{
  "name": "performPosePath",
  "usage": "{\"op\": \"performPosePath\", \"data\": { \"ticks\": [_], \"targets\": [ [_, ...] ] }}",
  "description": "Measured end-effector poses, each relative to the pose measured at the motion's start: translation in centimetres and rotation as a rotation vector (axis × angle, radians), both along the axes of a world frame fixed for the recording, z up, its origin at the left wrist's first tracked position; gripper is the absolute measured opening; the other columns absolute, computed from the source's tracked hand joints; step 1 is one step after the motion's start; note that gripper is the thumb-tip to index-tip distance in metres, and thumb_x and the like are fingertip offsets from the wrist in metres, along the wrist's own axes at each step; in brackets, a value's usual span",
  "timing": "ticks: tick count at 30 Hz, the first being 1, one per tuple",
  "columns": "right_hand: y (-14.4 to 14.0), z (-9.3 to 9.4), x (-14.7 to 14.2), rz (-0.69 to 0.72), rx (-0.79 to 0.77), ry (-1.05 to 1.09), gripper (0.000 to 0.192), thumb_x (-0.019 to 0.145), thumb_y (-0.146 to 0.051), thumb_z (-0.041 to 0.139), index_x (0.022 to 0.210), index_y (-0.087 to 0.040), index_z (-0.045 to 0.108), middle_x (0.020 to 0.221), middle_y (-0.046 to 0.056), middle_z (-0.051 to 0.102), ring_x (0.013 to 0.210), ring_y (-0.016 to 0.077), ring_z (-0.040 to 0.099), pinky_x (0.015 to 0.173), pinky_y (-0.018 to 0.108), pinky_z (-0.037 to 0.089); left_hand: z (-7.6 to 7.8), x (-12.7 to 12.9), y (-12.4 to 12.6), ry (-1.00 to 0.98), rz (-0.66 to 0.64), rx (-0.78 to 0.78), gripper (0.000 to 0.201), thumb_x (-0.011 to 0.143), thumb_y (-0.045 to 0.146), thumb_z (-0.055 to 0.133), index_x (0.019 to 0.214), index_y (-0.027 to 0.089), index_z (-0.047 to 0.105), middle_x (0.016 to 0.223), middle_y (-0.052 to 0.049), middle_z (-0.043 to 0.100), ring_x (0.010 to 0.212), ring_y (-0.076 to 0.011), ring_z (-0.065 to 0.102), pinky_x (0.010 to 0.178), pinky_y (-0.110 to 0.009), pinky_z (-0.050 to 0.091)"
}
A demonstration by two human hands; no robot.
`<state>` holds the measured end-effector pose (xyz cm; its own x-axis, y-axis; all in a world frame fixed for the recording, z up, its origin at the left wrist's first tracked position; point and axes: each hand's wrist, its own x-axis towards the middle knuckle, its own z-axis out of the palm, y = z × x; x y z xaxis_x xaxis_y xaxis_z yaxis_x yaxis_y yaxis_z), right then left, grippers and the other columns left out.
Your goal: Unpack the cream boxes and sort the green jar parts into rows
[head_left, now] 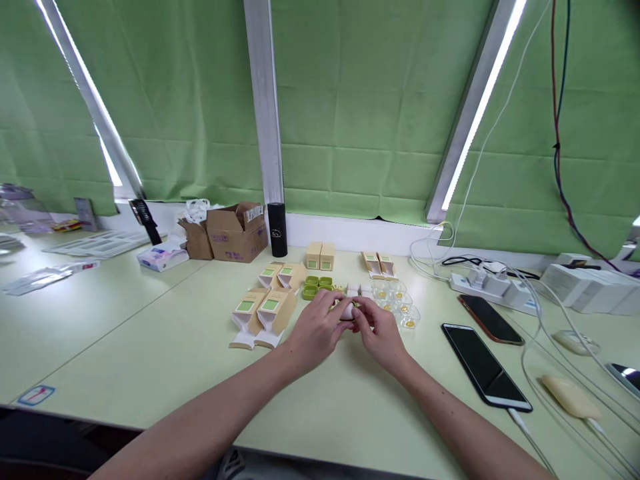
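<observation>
My left hand (319,321) and my right hand (381,331) meet above the table, their fingers closed around a small white rounded piece (348,311). Fingers cover most of it, so its exact kind is unclear. Just beyond my left hand are several small green square containers (311,292). Small white pieces (353,288) stand behind the fingers. Clear plastic cups (409,321) with yellow bits inside are grouped beside my right hand. To the left lie open kraft-paper boxes (278,308) with green windows.
Closed kraft boxes (321,256) and open ones (379,265) stand farther back. A black tumbler (277,230) and a cardboard box (237,235) are near the wall. Phones (485,365), a power strip (493,291) and loose white cables occupy the right side.
</observation>
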<state>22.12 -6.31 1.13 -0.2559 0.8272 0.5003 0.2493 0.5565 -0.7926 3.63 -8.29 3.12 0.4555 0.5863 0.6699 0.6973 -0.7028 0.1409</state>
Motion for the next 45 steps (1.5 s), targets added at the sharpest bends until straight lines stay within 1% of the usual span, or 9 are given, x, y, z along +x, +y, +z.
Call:
{"op": "performPosePath", "data": {
  "ticks": [9, 17, 20, 23, 28, 31, 37, 42, 45],
  "targets": [
    [0.16, -0.44, 0.03, 0.034, 0.014, 0.024, 0.028, 0.102, -0.040, 0.053, 0.121, -0.023, 0.063, 0.082, 0.003, 0.074, 0.068, 0.0195, 0.073, 0.065, 0.031, 0.061, -0.17, 0.16, 0.11, 0.009, -0.007, 0.075, 0.037, 0.101, 0.018, 0.053, 0.138, 0.019, 0.054, 0.116, -0.013, 0.062, 0.107, -0.0270, 0.060, 0.086, -0.043, 0.059],
    [-0.06, -0.04, -0.11, -0.022, 0.126, -0.051, 0.027, 0.104, -0.035, 0.049, 0.120, -0.022, 0.065, 0.081, 0.003, 0.073, 0.069, 0.0185, 0.072, 0.066, 0.029, 0.059, -0.11, 0.50, 0.10, 0.021, -0.005, 0.128, 0.032, 0.102, 0.019, 0.052, 0.134, 0.017, 0.056, 0.114, -0.013, 0.064, 0.104, -0.0262, 0.063, 0.084, -0.041, 0.060],
    [-0.09, -0.11, -0.22, -0.033, 0.135, -0.058, 0.026, 0.104, -0.034, 0.049, 0.120, -0.022, 0.065, 0.081, 0.003, 0.074, 0.070, 0.0186, 0.073, 0.068, 0.030, 0.059, -0.25, 0.45, 0.23, 0.028, -0.002, 0.154, 0.031, 0.103, 0.020, 0.052, 0.133, 0.016, 0.056, 0.114, -0.013, 0.065, 0.105, -0.0263, 0.063, 0.084, -0.041, 0.060],
    [-0.04, -0.33, -0.29, -0.032, 0.142, -0.051, 0.028, 0.104, -0.033, 0.048, 0.123, -0.021, 0.065, 0.087, 0.004, 0.076, 0.073, 0.0193, 0.074, 0.070, 0.030, 0.061, -0.40, 0.36, 0.35, 0.026, -0.010, 0.184, 0.031, 0.103, 0.017, 0.051, 0.132, 0.016, 0.057, 0.114, -0.014, 0.065, 0.104, -0.0258, 0.064, 0.084, -0.041, 0.060],
    [-0.08, -0.43, -0.25, -0.060, 0.222, -0.102, 0.033, 0.104, -0.030, 0.046, 0.129, -0.021, 0.065, 0.099, 0.008, 0.078, 0.081, 0.0209, 0.076, 0.073, 0.031, 0.061, -0.48, 0.31, 0.40, 0.007, -0.034, 0.222, 0.030, 0.101, 0.015, 0.052, 0.131, 0.016, 0.058, 0.113, -0.014, 0.066, 0.103, -0.0246, 0.064, 0.085, -0.041, 0.059],
    [-0.19, -0.29, -0.26, -0.075, 0.248, -0.121, 0.032, 0.104, -0.028, 0.046, 0.126, -0.021, 0.067, 0.094, 0.007, 0.078, 0.079, 0.0202, 0.076, 0.072, 0.030, 0.060, -0.52, 0.39, 0.35, 0.005, -0.032, 0.215, 0.029, 0.100, 0.014, 0.053, 0.129, 0.015, 0.058, 0.111, -0.014, 0.066, 0.100, -0.0244, 0.063, 0.083, -0.040, 0.059],
    [0.06, -0.36, -0.47, -0.086, 0.250, -0.152, 0.032, 0.102, -0.025, 0.045, 0.119, -0.021, 0.071, 0.079, 0.003, 0.076, 0.065, 0.0169, 0.071, 0.063, 0.026, 0.055, -0.69, 0.59, 0.28, 0.007, -0.017, 0.162, 0.026, 0.101, 0.012, 0.050, 0.124, 0.015, 0.059, 0.108, -0.012, 0.065, 0.096, -0.0235, 0.060, 0.081, -0.039, 0.057],
    [0.21, -0.33, -0.58, -0.105, 0.222, -0.164, 0.032, 0.102, -0.027, 0.045, 0.115, -0.020, 0.073, 0.074, 0.002, 0.074, 0.061, 0.0160, 0.069, 0.060, 0.024, 0.052, -0.68, 0.63, 0.25, 0.035, 0.008, 0.140, 0.025, 0.102, 0.013, 0.044, 0.122, 0.015, 0.059, 0.106, -0.012, 0.064, 0.093, -0.0236, 0.057, 0.079, -0.039, 0.055],
    [0.09, -0.20, -0.63, -0.082, 0.164, -0.150, 0.033, 0.104, -0.030, 0.043, 0.111, -0.020, 0.074, 0.072, 0.002, 0.072, 0.061, 0.0166, 0.069, 0.060, 0.025, 0.053, -0.68, 0.69, 0.25, 0.060, 0.026, 0.127, 0.026, 0.101, 0.012, 0.042, 0.122, 0.015, 0.058, 0.105, -0.013, 0.063, 0.092, -0.0246, 0.056, 0.078, -0.040, 0.055]
  ]
}}
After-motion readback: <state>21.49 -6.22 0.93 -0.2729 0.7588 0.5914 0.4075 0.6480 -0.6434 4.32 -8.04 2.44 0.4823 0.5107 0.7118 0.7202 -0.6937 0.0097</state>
